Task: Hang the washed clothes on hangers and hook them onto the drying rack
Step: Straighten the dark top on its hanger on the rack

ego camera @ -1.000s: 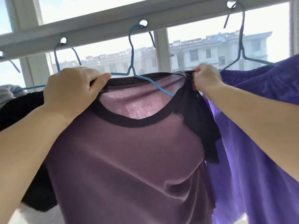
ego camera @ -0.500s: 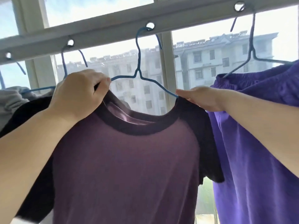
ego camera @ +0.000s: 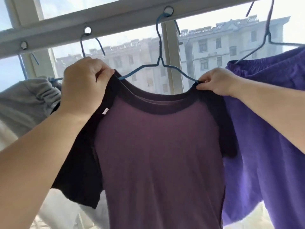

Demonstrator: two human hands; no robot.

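Note:
A maroon T-shirt with black collar and sleeves hangs in front of me on a blue wire hanger. The hanger's hook sits in a round hole of the grey drying rack bar overhead. My left hand grips the shirt's left shoulder near the collar. My right hand pinches the collar edge at the right shoulder, where the hanger's arm goes under the cloth.
A purple garment hangs on its own hanger at the right, touching the shirt's sleeve. A grey garment hangs at the left. Behind the rack is a window with buildings outside. More hangers hook into other rack holes.
The shirt's collar, bunched up over the hanger a second ago, has been pulled down and now sits flat on both hanger arms. My right hand moved from a flat touch to a pinch.

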